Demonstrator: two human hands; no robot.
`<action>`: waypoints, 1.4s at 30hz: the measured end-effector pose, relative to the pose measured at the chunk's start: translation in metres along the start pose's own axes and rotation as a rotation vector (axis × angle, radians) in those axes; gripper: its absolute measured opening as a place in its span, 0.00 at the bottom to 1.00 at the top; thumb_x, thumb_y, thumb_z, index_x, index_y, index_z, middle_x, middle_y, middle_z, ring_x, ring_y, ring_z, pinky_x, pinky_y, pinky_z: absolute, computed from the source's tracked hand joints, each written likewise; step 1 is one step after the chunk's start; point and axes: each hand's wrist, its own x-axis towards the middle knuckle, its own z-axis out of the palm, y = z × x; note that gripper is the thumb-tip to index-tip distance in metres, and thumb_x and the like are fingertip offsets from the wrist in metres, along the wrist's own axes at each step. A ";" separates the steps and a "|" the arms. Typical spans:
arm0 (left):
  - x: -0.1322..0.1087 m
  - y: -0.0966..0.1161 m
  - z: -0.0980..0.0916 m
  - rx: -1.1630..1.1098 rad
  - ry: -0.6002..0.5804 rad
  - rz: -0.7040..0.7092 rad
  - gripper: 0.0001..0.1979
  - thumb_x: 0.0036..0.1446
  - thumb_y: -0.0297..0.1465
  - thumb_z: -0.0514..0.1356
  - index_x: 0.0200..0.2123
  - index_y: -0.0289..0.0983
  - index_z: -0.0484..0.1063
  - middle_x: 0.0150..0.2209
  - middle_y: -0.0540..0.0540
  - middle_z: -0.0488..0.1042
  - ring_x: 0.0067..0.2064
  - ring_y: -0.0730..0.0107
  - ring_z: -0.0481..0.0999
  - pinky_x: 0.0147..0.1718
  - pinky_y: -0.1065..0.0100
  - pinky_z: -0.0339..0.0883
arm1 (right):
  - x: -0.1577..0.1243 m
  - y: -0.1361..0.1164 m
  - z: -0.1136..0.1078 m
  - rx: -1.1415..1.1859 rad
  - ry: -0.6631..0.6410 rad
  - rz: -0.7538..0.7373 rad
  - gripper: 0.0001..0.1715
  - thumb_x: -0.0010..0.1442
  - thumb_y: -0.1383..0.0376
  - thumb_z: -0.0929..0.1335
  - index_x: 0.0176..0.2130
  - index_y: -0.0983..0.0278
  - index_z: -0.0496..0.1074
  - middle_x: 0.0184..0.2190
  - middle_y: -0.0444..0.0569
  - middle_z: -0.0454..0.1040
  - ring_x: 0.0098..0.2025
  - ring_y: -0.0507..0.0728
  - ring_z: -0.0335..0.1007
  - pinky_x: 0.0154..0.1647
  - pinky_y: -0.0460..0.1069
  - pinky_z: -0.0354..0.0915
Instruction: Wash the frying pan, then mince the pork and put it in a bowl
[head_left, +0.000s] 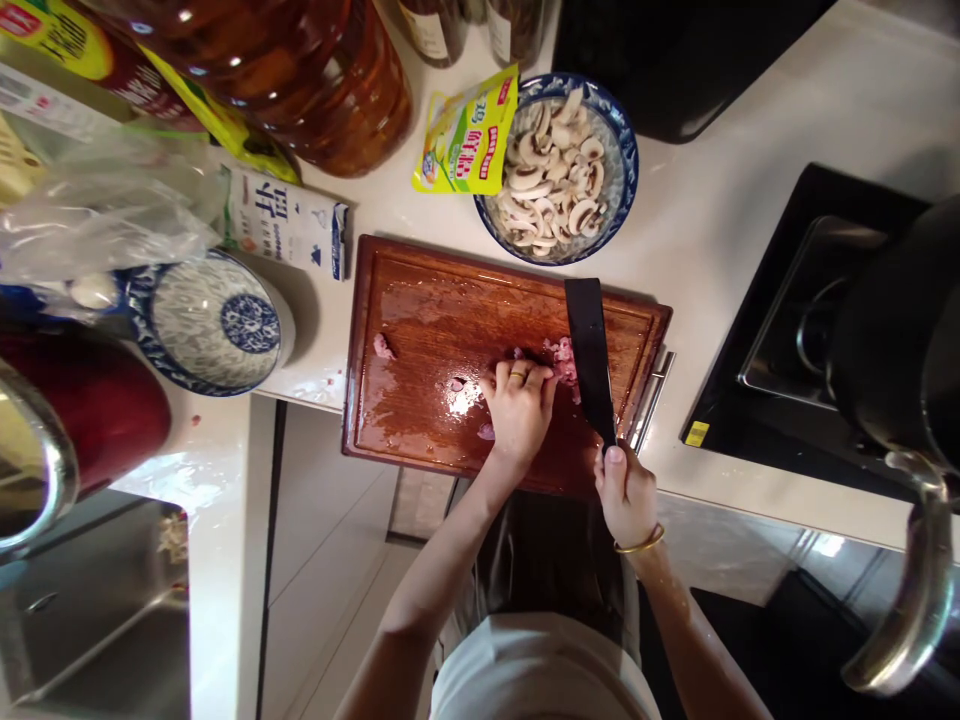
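My right hand (627,490) is closed around the handle of a black-bladed cleaver (589,345), its blade pointing away from me over the right part of a wooden cutting board (442,290). Against the blade's left side lies chopped pink raw meat (562,360). My left hand (519,408), a ring on one finger, rests on the board with its fingers curled and pressed together at the meat; what lies under the fingertips is partly hidden. Small meat scraps (384,346) lie farther left on the wet board.
Behind the board stands a patterned bowl of sliced mushrooms (551,185), with a yellow seasoning packet (469,135) on its rim. An empty bowl (214,320), a salt packet (289,220) and a large oil bottle (330,90) are left. A black pot (900,330) sits on the right stove.
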 end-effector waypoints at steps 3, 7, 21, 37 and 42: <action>-0.001 -0.002 -0.004 0.004 -0.018 0.029 0.11 0.62 0.36 0.52 0.36 0.41 0.73 0.40 0.44 0.75 0.43 0.58 0.67 0.44 0.55 0.52 | -0.001 0.000 -0.001 0.015 0.003 0.007 0.25 0.67 0.54 0.52 0.27 0.63 0.64 0.16 0.43 0.67 0.18 0.52 0.65 0.21 0.46 0.59; 0.001 0.000 -0.005 0.014 -0.002 0.039 0.13 0.58 0.43 0.55 0.35 0.41 0.73 0.40 0.44 0.75 0.45 0.55 0.66 0.45 0.52 0.50 | -0.001 0.000 -0.001 0.026 -0.013 0.021 0.25 0.67 0.54 0.52 0.29 0.63 0.64 0.17 0.43 0.68 0.18 0.52 0.66 0.22 0.46 0.58; -0.037 -0.023 -0.012 -0.040 0.170 0.053 0.07 0.58 0.34 0.58 0.39 0.41 0.72 0.41 0.48 0.77 0.46 0.62 0.71 0.50 0.57 0.47 | -0.003 0.001 -0.008 -0.161 -0.064 -0.129 0.28 0.66 0.51 0.52 0.33 0.65 0.68 0.21 0.49 0.74 0.19 0.55 0.71 0.20 0.47 0.59; -0.024 -0.008 0.006 -0.005 0.153 -0.075 0.07 0.59 0.35 0.56 0.33 0.42 0.73 0.38 0.49 0.78 0.42 0.59 0.68 0.46 0.54 0.45 | -0.005 -0.001 -0.004 -0.328 -0.092 -0.127 0.34 0.66 0.50 0.49 0.33 0.66 0.72 0.20 0.51 0.75 0.19 0.57 0.72 0.19 0.48 0.58; -0.023 -0.007 0.004 -0.017 0.124 -0.087 0.07 0.59 0.34 0.55 0.33 0.43 0.73 0.38 0.49 0.78 0.42 0.59 0.68 0.47 0.54 0.45 | 0.006 -0.006 0.007 -0.315 -0.083 -0.163 0.34 0.67 0.51 0.49 0.35 0.66 0.72 0.25 0.54 0.76 0.26 0.59 0.73 0.26 0.50 0.64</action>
